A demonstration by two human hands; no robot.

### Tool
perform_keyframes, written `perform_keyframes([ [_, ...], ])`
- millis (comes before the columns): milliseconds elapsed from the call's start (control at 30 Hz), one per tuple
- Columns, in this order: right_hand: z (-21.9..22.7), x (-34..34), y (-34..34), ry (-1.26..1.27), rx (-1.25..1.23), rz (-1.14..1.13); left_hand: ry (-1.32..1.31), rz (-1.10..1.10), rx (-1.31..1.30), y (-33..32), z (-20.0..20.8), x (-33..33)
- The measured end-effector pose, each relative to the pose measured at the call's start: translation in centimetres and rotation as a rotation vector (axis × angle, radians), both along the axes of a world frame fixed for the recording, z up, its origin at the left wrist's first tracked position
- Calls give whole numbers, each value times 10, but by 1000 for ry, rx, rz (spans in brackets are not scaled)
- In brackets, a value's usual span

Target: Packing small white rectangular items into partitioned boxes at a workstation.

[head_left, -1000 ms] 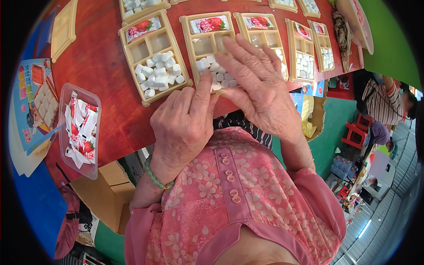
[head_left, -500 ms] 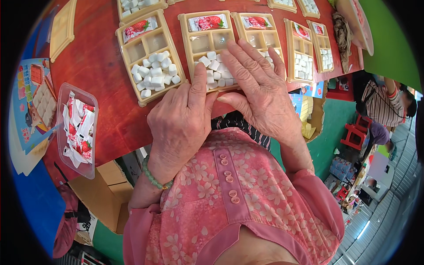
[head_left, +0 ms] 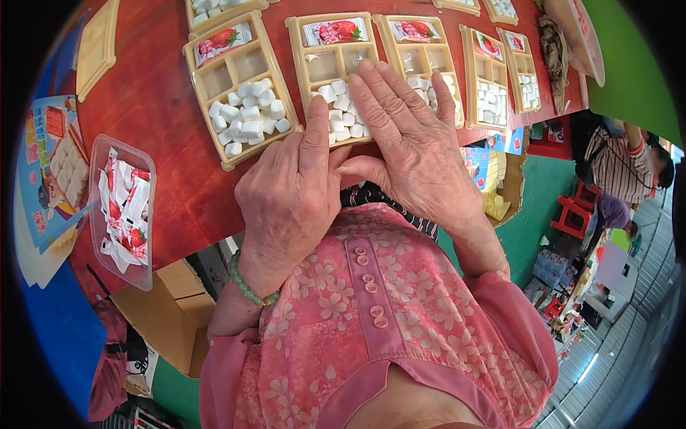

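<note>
Both my hands are at the near end of a beige compartment tray in the middle of the table. Its large near section holds small white marshmallows; a strawberry-print sachet lies in the far section, and two small sections sit between. My right hand lies flat over the marshmallows, fingers stretched, partly hiding them. At the tray's near left corner is my left hand, index finger extended along the edge, other fingers curled under and partly hidden. Whether it pinches anything does not show.
Similar filled trays stand on both sides on the red table. At the left are a clear tub of sachets, printed cards and an unfilled beige tray. A cardboard box stands below. Other people are at far right.
The middle tray and its neighbours appear slightly shifted up and left in the picture. My right hand has slid slightly left and nearer over the marshmallows. My left hand keeps nearly the same pose.
</note>
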State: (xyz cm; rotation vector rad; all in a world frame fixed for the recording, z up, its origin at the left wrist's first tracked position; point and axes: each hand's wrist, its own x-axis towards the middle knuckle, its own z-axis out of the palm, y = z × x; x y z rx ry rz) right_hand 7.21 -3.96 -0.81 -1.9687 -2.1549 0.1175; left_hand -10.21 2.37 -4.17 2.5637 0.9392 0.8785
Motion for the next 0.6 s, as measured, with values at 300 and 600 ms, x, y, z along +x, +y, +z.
perform_keyframes([
  [300,-3,-1,0,21,-42,20,12,-11,-2,0,-1,-1],
  [600,10,-3,2,148,187,-20,-156,-1,-120,0,3,-2],
])
